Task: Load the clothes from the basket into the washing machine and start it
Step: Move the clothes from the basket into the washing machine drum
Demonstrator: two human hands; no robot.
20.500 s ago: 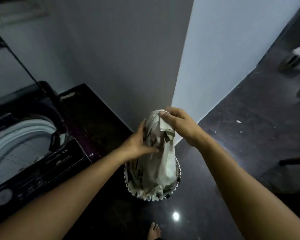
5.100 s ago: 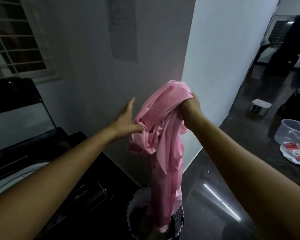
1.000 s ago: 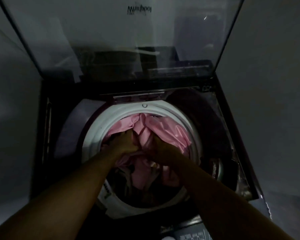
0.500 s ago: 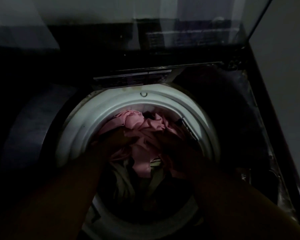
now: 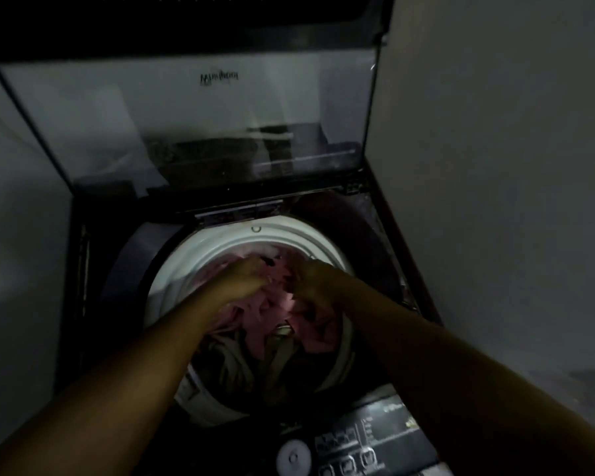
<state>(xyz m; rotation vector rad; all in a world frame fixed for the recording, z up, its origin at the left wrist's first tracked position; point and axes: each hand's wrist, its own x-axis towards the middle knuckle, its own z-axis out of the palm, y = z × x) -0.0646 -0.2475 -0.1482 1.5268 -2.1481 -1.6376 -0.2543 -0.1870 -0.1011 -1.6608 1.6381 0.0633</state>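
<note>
The top-loading washing machine stands with its glass lid (image 5: pixel 186 115) raised, and the white drum rim (image 5: pixel 220 242) is lit. Inside lie a pink garment (image 5: pixel 310 334) and, under it, a pale patterned cloth (image 5: pixel 282 359). My left hand (image 5: pixel 244 280) and my right hand (image 5: pixel 311 281) hover side by side at rim height over the pink garment, fingers curled downward. Motion blur hides whether either hand grips cloth. The basket is out of view.
The dark control panel (image 5: pixel 368 444) with a round white button (image 5: pixel 293 458) runs along the machine's near edge. A plain wall (image 5: pixel 495 166) stands close on the right, another wall (image 5: pixel 14 235) on the left.
Both hands have come up from deep in the drum to rim height. The pink garment stays inside. My view has pulled back, so the lid and control panel show again.
</note>
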